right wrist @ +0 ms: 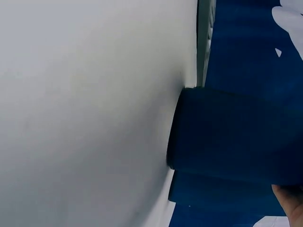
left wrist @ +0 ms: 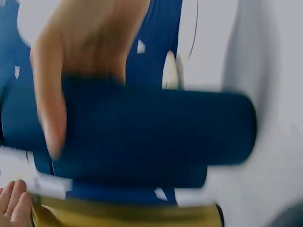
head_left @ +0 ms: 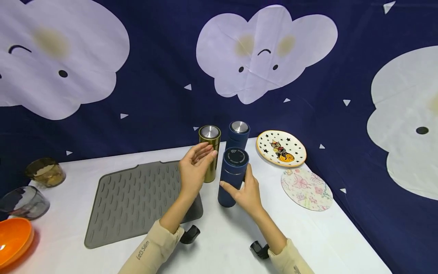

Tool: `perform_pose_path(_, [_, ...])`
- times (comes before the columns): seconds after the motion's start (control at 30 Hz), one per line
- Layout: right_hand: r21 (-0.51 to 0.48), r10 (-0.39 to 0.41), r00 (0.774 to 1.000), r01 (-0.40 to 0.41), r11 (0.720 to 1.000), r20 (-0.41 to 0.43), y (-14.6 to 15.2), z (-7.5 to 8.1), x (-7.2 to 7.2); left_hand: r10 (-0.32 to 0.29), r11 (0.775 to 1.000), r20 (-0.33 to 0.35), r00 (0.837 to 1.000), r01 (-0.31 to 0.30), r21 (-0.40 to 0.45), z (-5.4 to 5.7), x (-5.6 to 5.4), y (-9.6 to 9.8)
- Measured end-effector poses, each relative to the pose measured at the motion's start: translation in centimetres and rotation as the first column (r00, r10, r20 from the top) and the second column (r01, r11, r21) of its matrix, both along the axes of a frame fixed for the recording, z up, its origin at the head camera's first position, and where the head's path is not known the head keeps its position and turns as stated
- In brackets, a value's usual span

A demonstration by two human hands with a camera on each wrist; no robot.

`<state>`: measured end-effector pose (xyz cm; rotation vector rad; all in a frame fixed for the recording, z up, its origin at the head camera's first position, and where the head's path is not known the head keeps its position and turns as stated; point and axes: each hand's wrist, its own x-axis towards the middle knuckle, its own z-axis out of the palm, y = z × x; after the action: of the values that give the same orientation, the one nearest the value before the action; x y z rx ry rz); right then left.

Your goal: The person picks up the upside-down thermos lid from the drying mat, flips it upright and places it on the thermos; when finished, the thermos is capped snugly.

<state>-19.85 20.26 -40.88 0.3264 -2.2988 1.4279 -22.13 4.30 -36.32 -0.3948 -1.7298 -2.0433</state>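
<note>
My right hand (head_left: 244, 190) grips a dark blue thermos (head_left: 230, 182), thumb on one side and fingers on the other. The thermos stands nearly upright, and a black disc with printed text faces up. In the left wrist view the right hand (left wrist: 85, 61) crosses this blue thermos (left wrist: 156, 125). My left hand (head_left: 195, 167), fingers loosely bent and holding nothing, is in front of a gold thermos (head_left: 213, 167) with a silver top; whether they touch I cannot tell. Behind the gripped thermos stands a second blue thermos (head_left: 238, 137), partly hidden.
A grey ridged drying mat (head_left: 137, 201) lies left on the white table. Two tinted glasses (head_left: 46, 173) and an orange bowl (head_left: 13, 239) are at the far left. On the right are a cat-patterned plate (head_left: 295, 148) and a round floral mat (head_left: 308, 190). A cloud-print curtain (head_left: 164, 76) hangs behind.
</note>
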Motion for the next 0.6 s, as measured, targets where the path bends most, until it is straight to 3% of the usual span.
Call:
perform_pose_path(0.07, [0.024, -0.012, 1.000, 0.012, 1.000, -0.028, 0.0, -0.2, 0.1, -0.002, 0.995, -0.039, 0.999, -0.002, -0.104, 0.0, 0.7, 1.2])
perform_pose_path(0.13, [0.034, -0.011, 0.998, 0.013, 0.999, -0.055, 0.0, -0.3, 0.2, -0.001, 0.973, -0.090, 0.996, -0.019, -0.229, 0.1, 1.3, 2.4])
perform_pose_path(0.23, [0.043, 0.017, 0.996, -0.013, 0.999, -0.087, 0.1, -0.4, 0.1, -0.004, 0.942, -0.119, 0.993, -0.036, -0.335, -0.1, 1.1, 2.9])
perform_pose_path(0.37, [0.005, 0.065, 0.997, -0.065, 0.998, -0.035, 0.3, -0.3, 0.1, -0.067, 0.970, -0.068, 0.995, 0.049, -0.237, -0.9, 0.4, 1.3])
perform_pose_path(0.47, [-0.025, 0.080, 0.997, -0.080, 0.997, 0.020, 0.6, -0.1, 0.1, -0.054, 0.991, -0.055, 0.997, 0.046, -0.128, -1.5, 0.2, 0.0])
perform_pose_path(0.53, [-0.027, 0.076, 0.997, -0.075, 0.997, 0.034, 0.7, -0.1, 0.2, -0.047, 0.992, -0.068, 0.997, 0.039, -0.116, -1.6, 0.4, -0.1])
perform_pose_path(0.6, [-0.008, 0.064, 0.998, -0.064, 0.998, 0.014, 0.5, -0.1, 0.2, -0.057, 0.983, -0.079, 0.995, 0.042, -0.180, -1.4, 0.8, 0.5])
